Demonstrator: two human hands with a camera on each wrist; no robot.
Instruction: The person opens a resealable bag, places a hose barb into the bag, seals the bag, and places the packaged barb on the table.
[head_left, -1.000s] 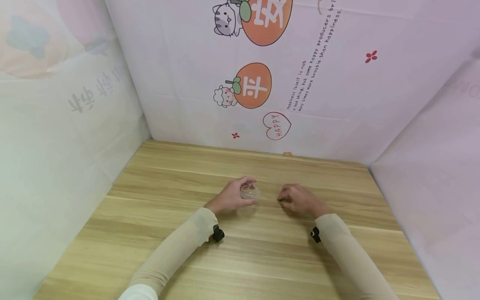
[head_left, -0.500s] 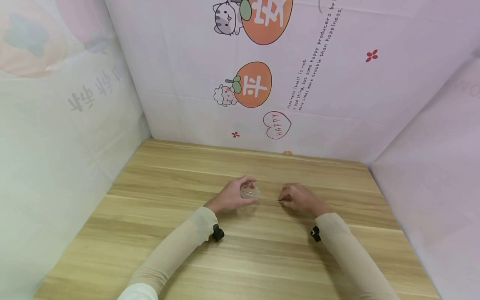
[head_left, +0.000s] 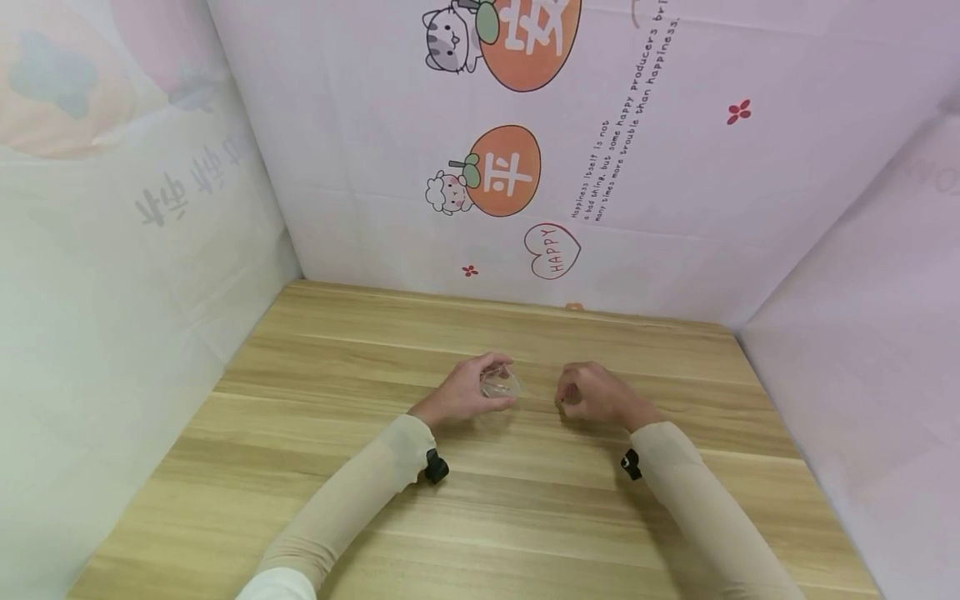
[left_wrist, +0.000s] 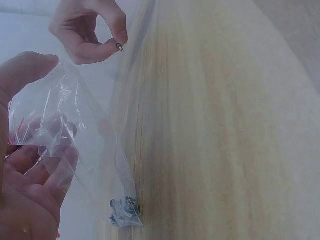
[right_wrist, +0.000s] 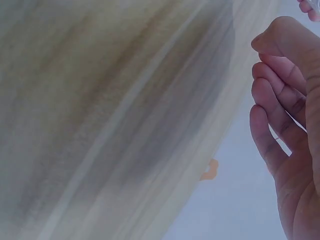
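My left hand (head_left: 467,390) holds a clear plastic bag (left_wrist: 92,120) open, thumb on one edge of its mouth and fingers against the other side. Small grey metal parts (left_wrist: 125,211) lie bunched in the bag's bottom corner. To the right of the bag, a short gap away, my right hand (head_left: 597,395) pinches a small screw-like metal piece (left_wrist: 119,47) between thumb and index fingertips. In the right wrist view the thumb and curled fingers (right_wrist: 270,90) show at the right edge, with the piece itself hidden.
The wood-grain table (head_left: 480,517) spreads under both forearms. White printed sheets (head_left: 375,167) stand as walls behind it and on both sides. A black wrist strap piece (head_left: 436,467) sits at the left cuff, another (head_left: 631,464) at the right.
The right thumb and index finger now form a rounder loop, and the piece at their tips has turned a little. The left hand and the bag have stayed in place.
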